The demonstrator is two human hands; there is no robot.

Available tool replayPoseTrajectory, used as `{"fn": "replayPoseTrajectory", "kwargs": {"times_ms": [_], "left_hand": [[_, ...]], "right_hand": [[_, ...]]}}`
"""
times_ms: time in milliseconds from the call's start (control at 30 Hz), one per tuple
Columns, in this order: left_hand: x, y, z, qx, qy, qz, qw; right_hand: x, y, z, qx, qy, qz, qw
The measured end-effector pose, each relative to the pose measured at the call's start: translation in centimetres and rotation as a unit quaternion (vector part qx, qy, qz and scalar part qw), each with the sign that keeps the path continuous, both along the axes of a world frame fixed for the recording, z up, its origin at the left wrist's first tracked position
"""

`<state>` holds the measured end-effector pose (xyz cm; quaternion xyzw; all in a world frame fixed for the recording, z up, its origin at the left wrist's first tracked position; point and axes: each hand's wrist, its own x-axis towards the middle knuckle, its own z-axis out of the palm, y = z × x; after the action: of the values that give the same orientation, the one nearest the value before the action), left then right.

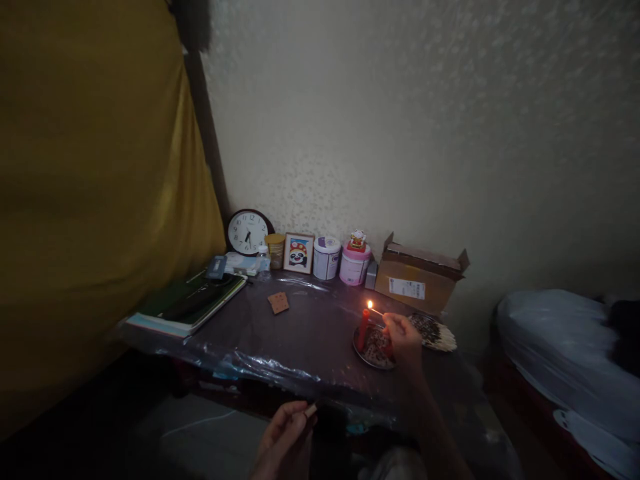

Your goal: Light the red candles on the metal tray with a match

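My right hand (403,337) pinches a thin match (377,312) over the table. A small flame (370,305) burns at the match's far tip, just above a red candle (364,329). Whether the candle's wick is alight cannot be made out. The candle stands upright at the left side of a round metal plate (358,351) that holds dark, burnt-looking bits. Low in front of the table edge, my left hand (289,433) is closed on a small pale box-like piece (311,411), mostly covered by the fingers.
Beyond my right hand lies a pile of dark-tipped matchsticks (440,337). A cardboard box (415,277), pink tin (355,268), white tin (327,259), panda picture (299,254) and clock (249,232) line the wall. A brown square (279,303) and books (190,307) lie left.
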<state>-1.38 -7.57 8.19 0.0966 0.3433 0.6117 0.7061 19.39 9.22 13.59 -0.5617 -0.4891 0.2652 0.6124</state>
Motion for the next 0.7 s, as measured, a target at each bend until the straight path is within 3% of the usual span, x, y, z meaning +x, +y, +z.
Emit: {"fn": "replayPoseTrajectory", "kwargs": {"times_ms": [267, 500, 700], "left_hand": [[0.6, 0.2, -0.7, 0.024, -0.045, 0.035, 0.998], [-0.3, 0.0, 0.2, 0.016, -0.001, -0.008, 1.000], [-0.4, 0.3, 0.1, 0.016, 0.009, -0.012, 1.000]], "right_hand": [[-0.2, 0.1, 0.3, 0.005, 0.002, -0.002, 1.000], [-0.2, 0.2, 0.1, -0.003, 0.004, -0.001, 1.000], [-0.4, 0.1, -0.1, -0.020, 0.007, 0.005, 1.000]]}}
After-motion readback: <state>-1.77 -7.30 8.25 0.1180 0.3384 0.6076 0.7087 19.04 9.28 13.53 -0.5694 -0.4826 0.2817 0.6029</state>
